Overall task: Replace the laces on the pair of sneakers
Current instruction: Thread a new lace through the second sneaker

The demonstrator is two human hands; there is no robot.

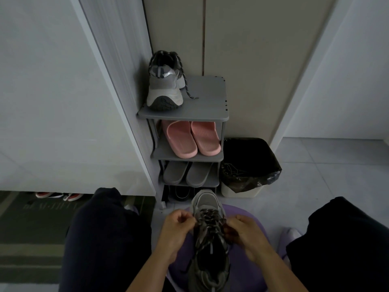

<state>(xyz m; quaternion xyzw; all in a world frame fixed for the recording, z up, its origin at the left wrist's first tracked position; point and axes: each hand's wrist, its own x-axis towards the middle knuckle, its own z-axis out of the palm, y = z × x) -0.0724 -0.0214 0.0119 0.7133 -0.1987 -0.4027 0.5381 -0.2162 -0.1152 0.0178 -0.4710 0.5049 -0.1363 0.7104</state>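
Grey plastic tiered shoe rack [210,104] stands on pale tiled floor [326,175], against the wall. Top tier: one grey-and-white laced sneaker [164,85], left side, heel outward. Second tier: pair of pink rubber slides [193,138]. Third tier: pair of grey slippers [187,173]. On the floor just beside the rack: white bin lined with a black bag [249,165].

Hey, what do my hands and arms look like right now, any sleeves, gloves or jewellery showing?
The left hand and right hand are bare: no gloves, rings or watch show. The left forearm and right forearm are uncovered down to the frame's edge; no sleeve is in view.
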